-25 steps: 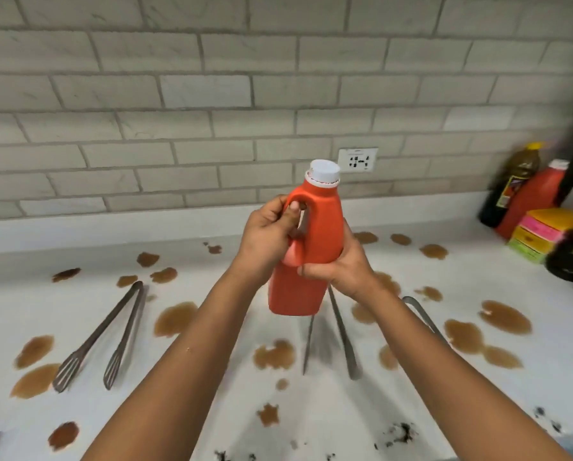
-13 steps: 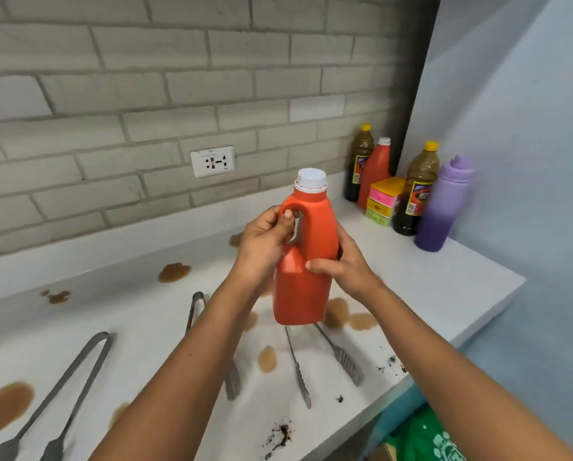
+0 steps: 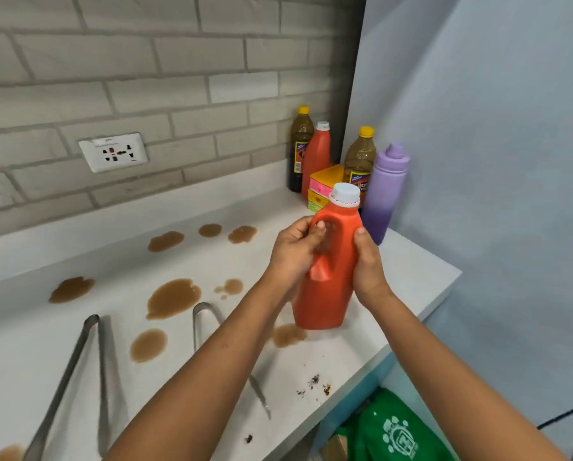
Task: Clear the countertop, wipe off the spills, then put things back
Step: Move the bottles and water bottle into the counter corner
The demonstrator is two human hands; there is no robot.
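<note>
Bright even light, edge distortion

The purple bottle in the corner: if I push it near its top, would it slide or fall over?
The purple bottle would probably tip rather than slide: it stands tall and narrow. Falling left, it would likely hit the brown bottle close beside it. Its smooth wall may be slippery; its weight cannot be judged.

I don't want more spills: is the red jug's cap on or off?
On. The white cap sits on the neck of the red jug, held upright by the left hand and right hand.
</note>
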